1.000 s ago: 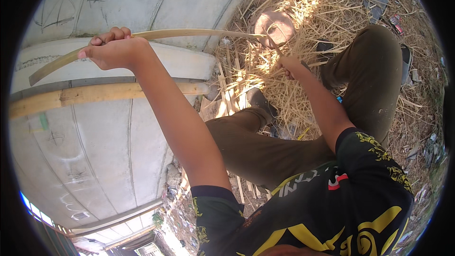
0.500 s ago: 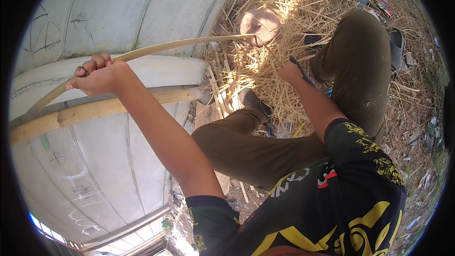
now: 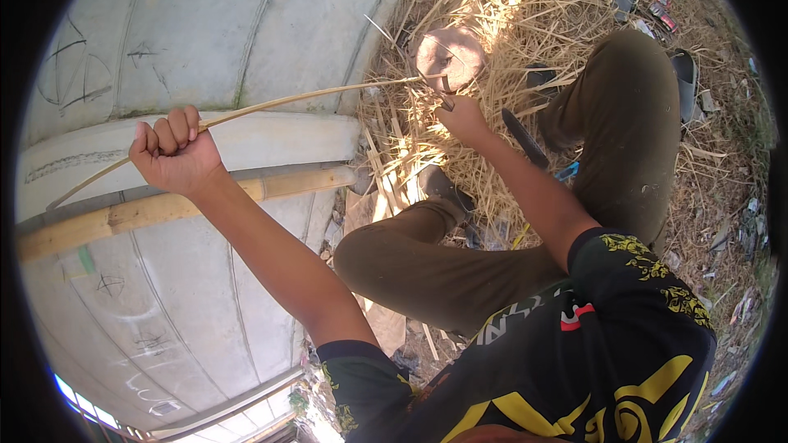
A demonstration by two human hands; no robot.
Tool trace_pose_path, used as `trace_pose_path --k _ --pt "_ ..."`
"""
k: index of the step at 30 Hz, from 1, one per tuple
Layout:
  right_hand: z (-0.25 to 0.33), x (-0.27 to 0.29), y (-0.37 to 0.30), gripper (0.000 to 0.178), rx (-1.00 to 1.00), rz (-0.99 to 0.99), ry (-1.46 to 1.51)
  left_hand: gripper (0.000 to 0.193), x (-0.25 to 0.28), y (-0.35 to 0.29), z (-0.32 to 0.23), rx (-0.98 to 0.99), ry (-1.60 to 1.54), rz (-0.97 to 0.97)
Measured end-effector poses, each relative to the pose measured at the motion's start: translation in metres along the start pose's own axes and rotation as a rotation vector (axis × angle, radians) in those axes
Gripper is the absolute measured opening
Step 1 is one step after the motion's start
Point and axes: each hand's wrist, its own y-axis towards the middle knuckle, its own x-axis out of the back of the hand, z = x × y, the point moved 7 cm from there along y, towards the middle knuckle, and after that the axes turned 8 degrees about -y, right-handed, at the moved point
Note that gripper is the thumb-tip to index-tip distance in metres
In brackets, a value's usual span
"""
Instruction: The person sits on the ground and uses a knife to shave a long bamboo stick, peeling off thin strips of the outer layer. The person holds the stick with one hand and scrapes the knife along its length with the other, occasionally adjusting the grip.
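Toward the pale wall (image 3: 197,49) and over the strewn straw (image 3: 502,25), the right arm (image 3: 533,189) has swung inward since half a second ago, bringing its hand from well apart to just beside the far end of the work. Next in size, the long pale strip (image 3: 312,93) has rolled: its broad face showed before, and mostly its narrow edge shows now. It runs, slightly bowed, from the left hand (image 3: 177,148) across the wall's front to the round block (image 3: 461,45); whether its tip touches that block cannot be told. Attention seems to have gone back to the strip's far end, with another side turned up. The left hand has turned too, its fingers curled fully round the strip. The right hand (image 3: 465,121) is closed around what looks like a dark tool (image 3: 447,102) (mostly hidden, so its shape is unclear).
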Motion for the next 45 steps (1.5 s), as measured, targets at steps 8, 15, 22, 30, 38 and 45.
trace_pose_path --k 8,15,22,30,38,45 --pt "-0.057 -0.034 0.006 0.043 -0.036 0.167 -0.267 0.047 -0.027 -0.015 0.009 -0.043 0.082 0.008" --pt "0.098 0.035 -0.010 0.032 0.246 -0.057 -0.056 0.052 0.009 -0.023 -0.006 -0.149 0.045 -0.115" --pt "-0.038 -0.012 0.020 0.041 -0.037 0.055 -0.307 0.049 -0.018 -0.022 -0.002 -0.139 0.021 -0.057" --pt "0.102 0.052 -0.002 0.031 0.189 -0.158 -0.103 0.050 0.012 -0.028 -0.001 -0.168 0.012 -0.119" --pt "-0.054 0.007 0.005 0.038 -0.184 0.120 -0.464 0.049 -0.019 -0.024 0.019 -0.076 -0.008 0.026" --pt "-0.032 0.017 0.019 0.044 -0.186 0.111 -0.325 0.049 -0.036 -0.021 0.017 -0.035 0.005 0.033"
